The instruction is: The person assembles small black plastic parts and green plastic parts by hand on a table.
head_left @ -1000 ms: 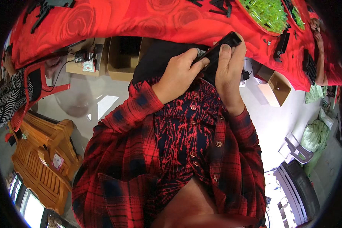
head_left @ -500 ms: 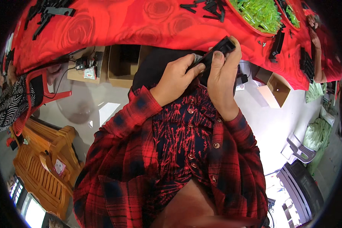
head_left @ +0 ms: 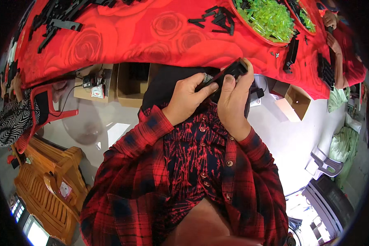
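Your right hand [head_left: 233,100] wraps the black housing [head_left: 230,70] above your lap, far end toward two o'clock; left hand [head_left: 186,98] meets its near end, can't tell if pinching. Brace right, press lightly left. Beyond, one o'clock: green pieces [head_left: 268,20].

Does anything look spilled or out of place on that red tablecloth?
Maybe: a few tiny bits lie on the red tablecloth just outside the red tray, apart from any pile, so they look stray.

Your left hand [head_left: 185,99] and right hand [head_left: 233,107] both hold a black part [head_left: 234,68] (tilted, far end rightward); green pieces [head_left: 268,21] sit heaped at far right.
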The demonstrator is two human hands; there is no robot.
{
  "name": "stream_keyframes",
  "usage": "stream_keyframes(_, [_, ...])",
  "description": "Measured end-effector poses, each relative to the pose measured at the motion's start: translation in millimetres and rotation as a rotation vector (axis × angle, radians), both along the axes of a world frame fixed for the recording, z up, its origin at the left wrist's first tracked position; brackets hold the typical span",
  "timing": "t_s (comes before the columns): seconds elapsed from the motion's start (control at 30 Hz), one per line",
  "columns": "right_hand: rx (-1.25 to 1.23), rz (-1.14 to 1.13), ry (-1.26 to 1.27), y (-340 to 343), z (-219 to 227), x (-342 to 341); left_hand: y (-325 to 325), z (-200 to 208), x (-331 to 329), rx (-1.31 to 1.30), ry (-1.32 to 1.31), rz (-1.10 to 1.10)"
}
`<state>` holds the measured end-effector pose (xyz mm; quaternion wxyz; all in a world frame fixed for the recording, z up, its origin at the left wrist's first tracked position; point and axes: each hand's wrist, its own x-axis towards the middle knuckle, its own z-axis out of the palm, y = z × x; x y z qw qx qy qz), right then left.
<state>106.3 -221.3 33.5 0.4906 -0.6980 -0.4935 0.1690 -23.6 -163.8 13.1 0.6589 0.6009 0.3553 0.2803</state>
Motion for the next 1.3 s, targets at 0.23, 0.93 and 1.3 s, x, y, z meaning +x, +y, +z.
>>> stream_keyframes(0.23, [-0.039,-0.027,-0.003,5.8,-0.3,3.4,0.5,0.3,5.5,-0.029,-0.039,0.033])
stream_keyframes(0.93, [-0.002,0.004,-0.154,-10.3,23.1,-20.2,-7.8,11.5,-4.1,-0.273,-0.164,0.045])
stream_keyframes(1.3, [-0.19,-0.056,0.245,58.9,57.8,32.7,52.3,41.1,10.1,-0.7,-0.392,-0.325])
